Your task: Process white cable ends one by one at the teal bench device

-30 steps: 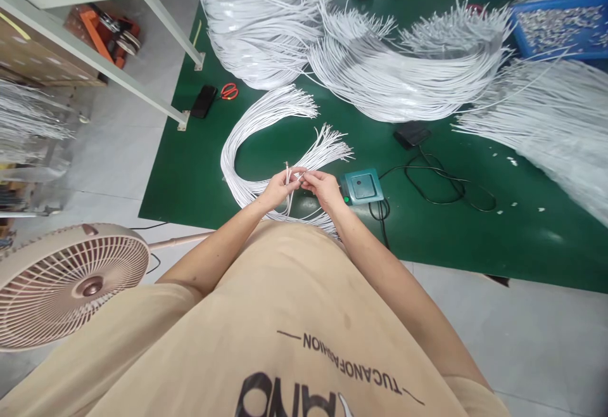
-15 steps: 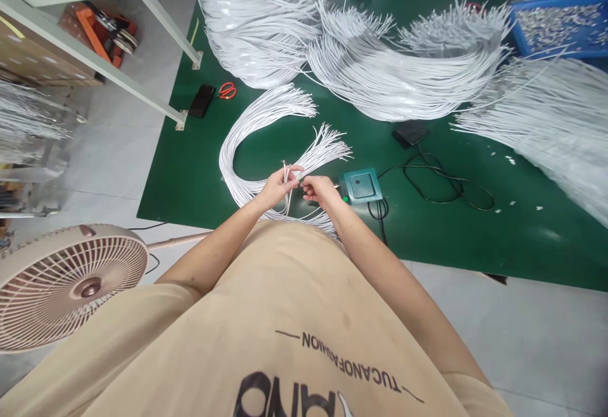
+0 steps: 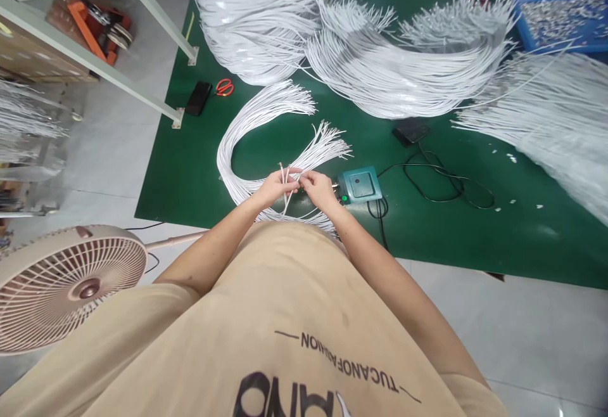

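My left hand [image 3: 279, 186] is closed on a few white cables [image 3: 285, 179], whose ends stick up past the fingers. Right beside it, my right hand [image 3: 317, 189] is pinched, its fingertips meeting those of the left; what they grip is too small to make out. A curved bundle of white cables [image 3: 230, 144] lies on the green table [image 3: 175, 182], with its fanned ends just beyond my hands. To the right of my right hand sits a small teal device [image 3: 361, 185] with a green button and a black cord.
Large heaps of white cables [image 3: 389, 81] cover the far side. A blue tray [image 3: 527, 24] of small metal parts is at the upper right. Scissors [image 3: 225, 87], a black phone [image 3: 198, 98], a metal frame leg and a fan [image 3: 89, 288] are on the left. Part of a person's hand shows top right.
My right fingers have moved against my left fingertips. The cable ends above my left hand are spread further apart. A person's hand has appeared at the top right.
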`<state>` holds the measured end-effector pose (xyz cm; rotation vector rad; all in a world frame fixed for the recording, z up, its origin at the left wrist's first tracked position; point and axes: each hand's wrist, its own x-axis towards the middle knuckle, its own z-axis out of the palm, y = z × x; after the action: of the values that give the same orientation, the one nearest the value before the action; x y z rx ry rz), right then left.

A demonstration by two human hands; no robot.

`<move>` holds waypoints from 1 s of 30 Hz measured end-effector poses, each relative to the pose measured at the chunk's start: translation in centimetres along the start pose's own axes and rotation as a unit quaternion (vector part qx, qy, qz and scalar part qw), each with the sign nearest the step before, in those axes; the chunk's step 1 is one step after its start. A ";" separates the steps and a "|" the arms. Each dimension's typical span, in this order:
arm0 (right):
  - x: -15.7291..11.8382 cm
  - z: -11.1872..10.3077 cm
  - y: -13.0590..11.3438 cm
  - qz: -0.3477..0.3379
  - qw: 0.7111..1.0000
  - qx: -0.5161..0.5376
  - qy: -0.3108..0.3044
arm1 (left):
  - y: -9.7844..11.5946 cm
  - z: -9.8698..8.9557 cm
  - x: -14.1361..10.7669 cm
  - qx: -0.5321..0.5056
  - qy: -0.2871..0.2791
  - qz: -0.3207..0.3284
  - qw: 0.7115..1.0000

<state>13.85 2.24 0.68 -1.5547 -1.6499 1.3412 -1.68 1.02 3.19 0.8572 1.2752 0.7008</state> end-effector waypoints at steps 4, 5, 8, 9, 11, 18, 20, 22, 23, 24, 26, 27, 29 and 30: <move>0.0 -0.3 -0.4 0.019 0.999 0.034 -0.009 | -0.2 0.1 0.2 0.032 0.002 0.013 0.999; 0.2 -0.4 -0.4 0.064 0.994 0.082 -0.022 | -0.2 0.1 0.3 0.036 0.001 0.013 0.999; 0.6 -0.4 -0.2 0.181 0.958 0.219 -0.041 | -0.4 0.1 0.4 0.041 0.007 0.009 0.999; 0.7 -0.4 -0.1 0.189 0.950 0.243 -0.041 | -0.4 0.0 0.4 0.043 0.009 0.007 0.999; 0.7 -0.3 0.2 0.161 0.952 0.256 -0.048 | -0.5 0.0 0.4 0.042 0.009 0.005 0.999; -0.1 0.1 1.0 -0.041 0.998 -0.042 -0.020 | 0.2 0.4 0.4 -0.058 0.009 -0.073 0.996; -0.3 -0.2 1.2 -0.115 0.979 -0.171 -0.005 | 0.0 0.5 0.5 -0.088 0.008 -0.103 0.991; -0.3 -0.7 1.8 -0.154 0.948 -0.279 -0.014 | -0.6 0.7 0.9 -0.093 0.013 -0.121 0.988; -0.3 -1.0 2.3 -0.158 0.933 -0.323 -0.019 | -1.0 0.7 1.1 -0.088 0.016 -0.124 0.988; -0.2 -1.4 2.8 -0.155 0.919 -0.363 -0.022 | -1.5 0.8 1.4 -0.078 0.026 -0.128 0.988; 0.2 -2.2 4.0 -0.140 0.890 -0.432 -0.038 | -2.5 1.0 1.9 -0.048 0.037 -0.132 0.989; 0.3 -2.5 4.6 -0.133 0.877 -0.459 -0.056 | -2.9 1.1 2.2 -0.033 0.037 -0.133 0.990; 0.6 -3.1 5.5 -0.124 0.857 -0.491 -0.099 | -3.6 1.4 2.8 -0.007 0.036 -0.138 0.990; 0.7 -3.2 5.7 -0.125 0.852 -0.496 -0.113 | -3.8 1.6 3.0 0.001 0.036 -0.142 0.989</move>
<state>19.05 3.11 -3.34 -1.5861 -2.8436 0.5026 0.35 1.29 -1.48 0.6393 1.4288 0.5064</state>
